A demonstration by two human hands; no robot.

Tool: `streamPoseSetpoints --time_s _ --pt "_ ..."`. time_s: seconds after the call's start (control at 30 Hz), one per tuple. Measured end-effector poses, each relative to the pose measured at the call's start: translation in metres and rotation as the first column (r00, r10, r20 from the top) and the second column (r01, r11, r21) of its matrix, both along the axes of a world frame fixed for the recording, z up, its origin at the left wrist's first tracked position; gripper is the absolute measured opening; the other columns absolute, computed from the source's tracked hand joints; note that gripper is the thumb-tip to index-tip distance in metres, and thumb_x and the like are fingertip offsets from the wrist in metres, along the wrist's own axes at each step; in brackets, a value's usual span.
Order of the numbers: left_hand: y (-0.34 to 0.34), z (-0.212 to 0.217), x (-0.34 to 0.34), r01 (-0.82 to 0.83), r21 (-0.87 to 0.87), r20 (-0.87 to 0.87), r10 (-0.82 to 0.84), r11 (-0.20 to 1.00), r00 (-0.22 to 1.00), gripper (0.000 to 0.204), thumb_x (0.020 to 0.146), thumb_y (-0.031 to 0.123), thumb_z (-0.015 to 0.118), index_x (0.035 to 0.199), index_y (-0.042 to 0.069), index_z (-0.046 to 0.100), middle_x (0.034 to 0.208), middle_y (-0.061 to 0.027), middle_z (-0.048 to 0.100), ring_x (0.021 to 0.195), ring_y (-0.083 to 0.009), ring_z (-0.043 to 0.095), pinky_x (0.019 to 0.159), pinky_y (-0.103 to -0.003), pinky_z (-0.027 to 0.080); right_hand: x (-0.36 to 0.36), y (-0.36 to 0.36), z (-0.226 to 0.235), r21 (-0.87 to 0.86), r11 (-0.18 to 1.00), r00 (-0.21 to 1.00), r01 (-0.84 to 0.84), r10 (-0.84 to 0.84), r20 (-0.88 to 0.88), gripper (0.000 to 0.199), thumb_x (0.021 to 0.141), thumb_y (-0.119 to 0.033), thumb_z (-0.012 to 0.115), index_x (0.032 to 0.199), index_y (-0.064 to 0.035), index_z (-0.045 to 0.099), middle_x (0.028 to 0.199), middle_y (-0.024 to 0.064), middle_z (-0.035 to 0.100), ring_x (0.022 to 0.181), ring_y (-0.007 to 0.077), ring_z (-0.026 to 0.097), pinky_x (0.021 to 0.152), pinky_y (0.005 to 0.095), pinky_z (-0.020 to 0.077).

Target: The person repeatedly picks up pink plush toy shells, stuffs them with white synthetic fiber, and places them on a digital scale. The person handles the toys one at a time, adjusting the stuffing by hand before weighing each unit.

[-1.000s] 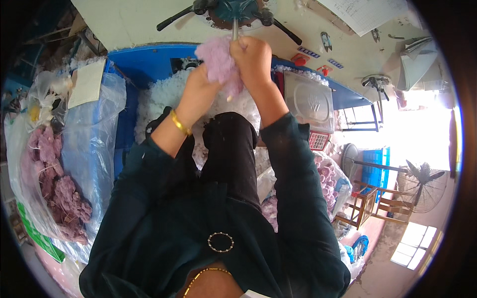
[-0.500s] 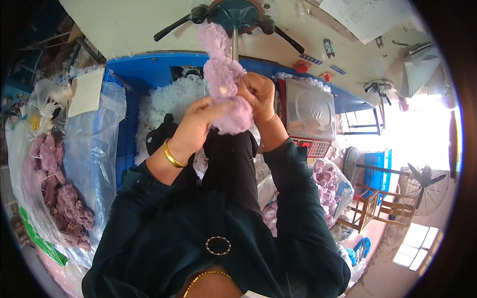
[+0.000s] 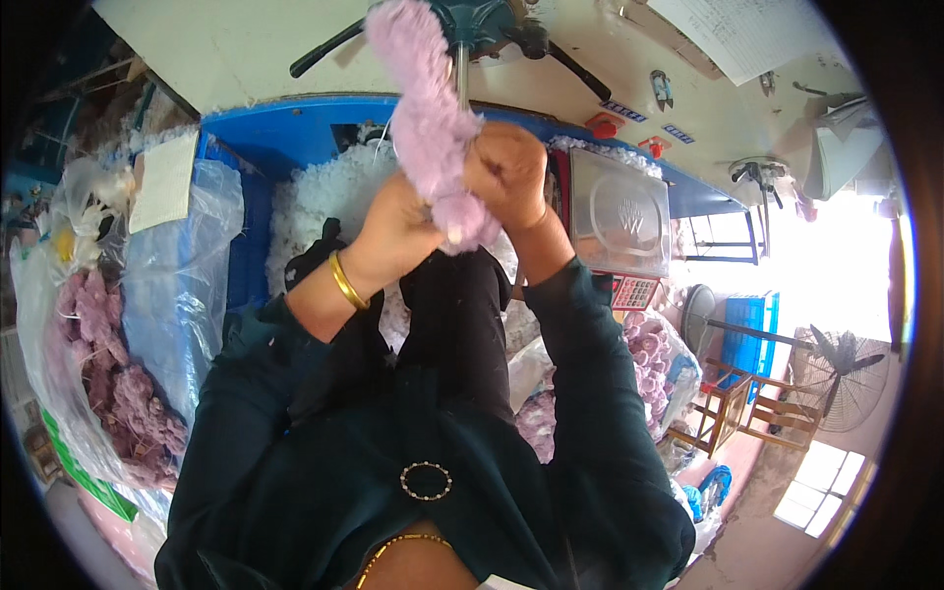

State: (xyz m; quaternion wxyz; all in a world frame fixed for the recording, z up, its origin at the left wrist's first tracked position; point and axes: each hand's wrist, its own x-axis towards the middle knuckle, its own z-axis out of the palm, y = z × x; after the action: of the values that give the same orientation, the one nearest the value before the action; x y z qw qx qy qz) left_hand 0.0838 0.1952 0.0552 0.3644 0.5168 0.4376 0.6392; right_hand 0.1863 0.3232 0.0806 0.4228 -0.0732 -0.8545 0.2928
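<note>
While both hands grip it, the lilac plush point(image 3: 425, 108) stands raised above the white stuffing point(image 3: 329, 202); left hand point(image 3: 398, 228) clasps its lower end, right hand point(image 3: 506, 172) clenched beside a scale point(image 3: 619, 211).

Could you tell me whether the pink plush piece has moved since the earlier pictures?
Yes. The pink plush piece now reaches higher alongside the metal nozzle, gripped by left hand and right hand.

plush piece point(image 3: 425, 108) stretched taller, hands point(image 3: 452, 202) nearer

I see a pale lilac fluffy fabric piece point(image 3: 423, 108), white stuffing point(image 3: 324, 202) in a blue bin point(image 3: 256, 138) — gold bangle point(image 3: 346, 282), dark green sleeves point(image 3: 590, 393).
</note>
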Motion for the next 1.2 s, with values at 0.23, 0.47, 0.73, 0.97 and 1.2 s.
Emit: streamPoseSetpoints --time_s 0.23,0.47,0.73,0.97,1.2 --pt "0.022 -0.006 -0.013 -0.075 -0.047 -0.132 0.068 0.996 0.989 0.026 0.076 0.017 0.069 0.100 0.007 0.066 0.099 -0.0130 0.067 0.093 -0.0315 0.062 0.080 -0.037 0.049 -0.015 0.009 0.007 0.055 0.993 0.993 0.105 -0.102 -0.056 0.024 0.064 -0.002 0.063 0.052 -0.0036 0.043 0.053 0.0128 0.040 0.047 0.0298 0.043 0.044 0.0383 0.0313" --pt "-0.031 -0.003 -0.003 0.117 -0.110 0.183 -0.096 0.987 0.978 0.023 0.079 0.008 0.070 0.102 0.004 0.066 0.099 -0.0008 0.067 0.091 -0.0126 0.062 0.083 -0.029 0.048 0.003 -0.042 0.029 -0.058 0.989 0.991 0.133 -0.132 0.025 0.024 0.066 -0.003 0.062 0.051 -0.0027 0.044 0.050 0.0131 0.040 0.043 0.0247 0.041 0.042 0.0357 0.0317" --pt "-0.025 0.005 -0.033 0.333 -0.201 0.511 -0.191 0.921 0.838 0.028 0.081 0.003 0.067 0.108 0.000 0.061 0.102 -0.0044 0.064 0.091 -0.0119 0.061 0.080 -0.026 0.050 -0.008 -0.037 0.025 -0.145 0.950 0.952 0.277 -0.251 0.174 0.027 0.070 -0.012 0.064 0.052 -0.0014 0.046 0.053 0.0188 0.039 0.041 0.0300 0.039 0.041 0.0376 0.0316" --pt "-0.011 -0.011 -0.035 0.552 -0.142 0.878 -0.152 0.822 0.454 0.061 0.093 0.049 0.045 0.139 0.010 0.037 0.134 -0.0110 0.050 0.122 -0.0270 0.050 0.103 -0.046 0.040 0.008 -0.034 0.018 -0.365 0.921 0.986 0.137 -0.090 0.143 0.025 0.074 -0.007 0.064 0.055 -0.0016 0.048 0.052 0.0038 0.031 0.053 0.0043 0.033 0.042 0.0286 0.0308" --pt "0.018 -0.011 0.002 0.491 -0.091 0.954 -0.066 0.867 0.294 0.039 0.093 0.050 0.049 0.112 0.016 0.055 0.101 -0.0019 0.063 0.088 -0.0164 0.061 0.065 -0.026 0.052 0.026 0.018 0.006 -0.894 0.407 0.892 -0.187 0.452 0.019 0.013 0.086 -0.014 0.063 0.081 -0.0017 0.062 0.074 -0.0019 0.060 0.069 0.0080 0.055 0.060 0.0236 0.0446"
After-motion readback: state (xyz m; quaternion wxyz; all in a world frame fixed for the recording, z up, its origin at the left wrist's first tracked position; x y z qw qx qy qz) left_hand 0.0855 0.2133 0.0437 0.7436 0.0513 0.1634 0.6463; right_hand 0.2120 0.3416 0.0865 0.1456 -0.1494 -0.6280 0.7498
